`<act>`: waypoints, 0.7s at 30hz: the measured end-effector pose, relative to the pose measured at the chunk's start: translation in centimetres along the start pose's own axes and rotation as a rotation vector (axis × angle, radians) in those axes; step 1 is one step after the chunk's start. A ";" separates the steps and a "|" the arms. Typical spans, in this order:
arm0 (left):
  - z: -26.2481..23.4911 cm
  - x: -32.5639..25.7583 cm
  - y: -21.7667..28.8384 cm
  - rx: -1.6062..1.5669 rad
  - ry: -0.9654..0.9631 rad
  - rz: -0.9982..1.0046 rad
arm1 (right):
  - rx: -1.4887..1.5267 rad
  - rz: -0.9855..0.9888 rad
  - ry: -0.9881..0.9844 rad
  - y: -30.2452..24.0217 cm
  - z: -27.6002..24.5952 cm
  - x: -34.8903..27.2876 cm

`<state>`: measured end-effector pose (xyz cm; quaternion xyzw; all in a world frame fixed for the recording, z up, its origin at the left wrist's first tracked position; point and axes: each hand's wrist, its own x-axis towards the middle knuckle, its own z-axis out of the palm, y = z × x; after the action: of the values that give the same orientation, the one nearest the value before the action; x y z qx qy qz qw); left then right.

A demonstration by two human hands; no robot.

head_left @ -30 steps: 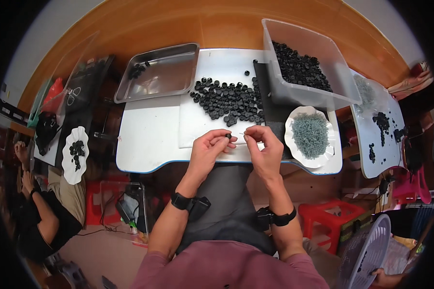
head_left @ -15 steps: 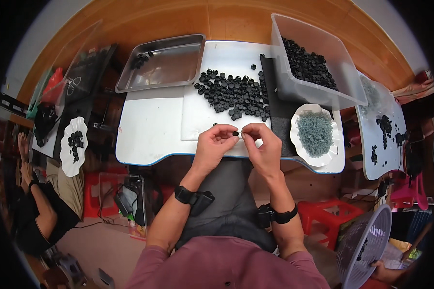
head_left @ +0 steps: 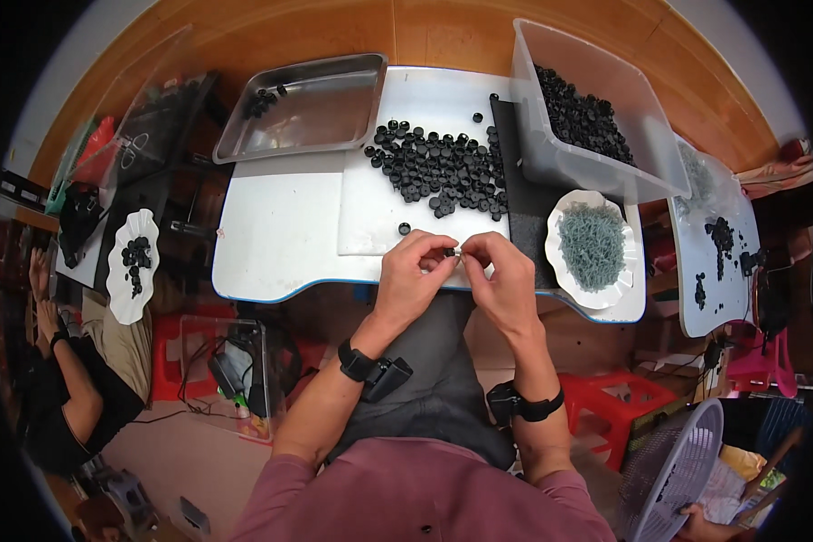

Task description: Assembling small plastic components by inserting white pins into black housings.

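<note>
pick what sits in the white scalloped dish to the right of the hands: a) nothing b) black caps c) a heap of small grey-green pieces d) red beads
c: the white dish right of the right hand holds a heap of small grey-green pieces, while the black caps lie loose on the white table.
</note>
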<state>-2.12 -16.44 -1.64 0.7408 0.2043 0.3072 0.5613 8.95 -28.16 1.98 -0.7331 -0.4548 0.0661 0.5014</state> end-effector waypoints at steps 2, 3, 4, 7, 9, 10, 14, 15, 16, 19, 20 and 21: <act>0.0 0.0 0.1 0.012 -0.012 0.026 | -0.016 -0.027 -0.012 0.2 0.0 0.0; -0.1 0.0 0.1 0.026 -0.023 0.054 | -0.017 -0.024 -0.012 0.3 0.0 0.0; -0.1 0.0 0.1 0.025 -0.025 0.052 | -0.017 -0.024 -0.020 0.4 0.0 0.0; -0.2 -0.1 0.1 0.064 -0.039 0.058 | -0.018 -0.013 -0.037 0.5 0.0 0.1; -0.2 -0.1 0.1 0.096 -0.056 0.079 | -0.016 -0.003 -0.048 0.5 -0.1 0.1; -0.2 -0.2 0.0 0.096 -0.056 0.077 | -0.015 -0.002 -0.055 0.4 -0.1 0.1; -0.1 -0.3 -0.2 0.123 -0.052 0.106 | -0.026 -0.008 -0.076 0.0 -0.4 0.3; -0.1 -0.3 -0.2 0.141 -0.052 0.115 | -0.026 -0.007 -0.077 0.0 -0.3 0.3; -0.1 -0.3 -0.2 0.141 -0.051 0.115 | -0.030 -0.008 -0.082 0.1 -0.2 0.2; 0.0 -0.3 -0.3 0.142 -0.047 0.146 | -0.041 0.003 -0.081 0.1 0.1 0.2; 0.0 -0.3 -0.3 0.152 -0.039 0.146 | -0.048 0.014 -0.075 0.1 0.2 0.2; 0.0 -0.3 -0.4 0.161 -0.031 0.146 | -0.048 0.013 -0.076 0.2 0.2 0.2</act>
<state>-2.30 -16.52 -2.06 0.8013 0.1650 0.3183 0.4790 9.06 -27.86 1.78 -0.7447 -0.4701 0.0863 0.4658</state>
